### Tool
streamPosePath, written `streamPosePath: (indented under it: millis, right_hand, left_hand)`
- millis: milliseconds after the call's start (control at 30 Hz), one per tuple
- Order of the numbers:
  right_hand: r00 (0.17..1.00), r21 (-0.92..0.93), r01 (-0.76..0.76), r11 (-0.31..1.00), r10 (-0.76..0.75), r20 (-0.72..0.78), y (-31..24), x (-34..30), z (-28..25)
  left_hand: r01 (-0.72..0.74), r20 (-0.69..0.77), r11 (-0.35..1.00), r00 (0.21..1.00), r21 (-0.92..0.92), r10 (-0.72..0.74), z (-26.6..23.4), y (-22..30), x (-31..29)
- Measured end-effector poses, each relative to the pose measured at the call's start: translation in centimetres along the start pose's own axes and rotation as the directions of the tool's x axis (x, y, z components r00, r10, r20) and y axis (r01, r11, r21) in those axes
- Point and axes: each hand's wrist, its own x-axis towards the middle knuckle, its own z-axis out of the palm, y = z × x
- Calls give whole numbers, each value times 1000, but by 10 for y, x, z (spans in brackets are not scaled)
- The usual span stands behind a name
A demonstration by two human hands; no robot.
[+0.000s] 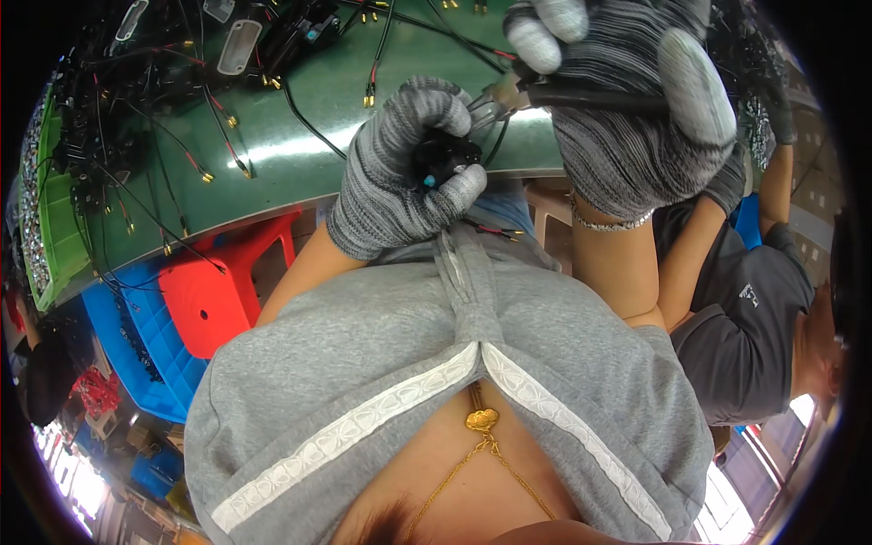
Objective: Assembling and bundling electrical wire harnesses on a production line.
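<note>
My left hand (383, 177), in a grey striped knit glove with pale fingertips, is closed around a small black plastic part (440, 160) with a bit of blue on it. My right hand (618, 136), gloved the same way, grips a pair of pliers (590, 98) by the dark handles. The metal jaws of the pliers point left and sit right beside the black part, near my left index fingertip. Whether the jaws touch the part or pinch something, I cannot tell. A thin lead with gold-coloured ends (500, 232) hangs below my left hand.
Black parts with leads and gold connectors (209, 109) cover the left of the green table (300, 186). A green tray (59, 218) with small metal pieces stands at the left edge. A red stool (213, 300) and blue crate (150, 354) are below. A co-worker (745, 300) sits at right.
</note>
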Motion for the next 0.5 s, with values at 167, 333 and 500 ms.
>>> streamPosePath:
  millis: [167,333,500]
  right_hand:
    - [996,276,-42,960,62,-67,10,-3,-9]
    - [866,280,-107,954,228,-445,10,-8,37]
    - [933,211,-213,954,263,-247,-2,-8,8]
  left_hand:
    - [69,-165,989,982,-129,-90,6,5,-7]
    - [41,-127,998,991,-38,-46,2,2,-6]
    - [5,-104,999,995,-32,-8,2,0,-5]
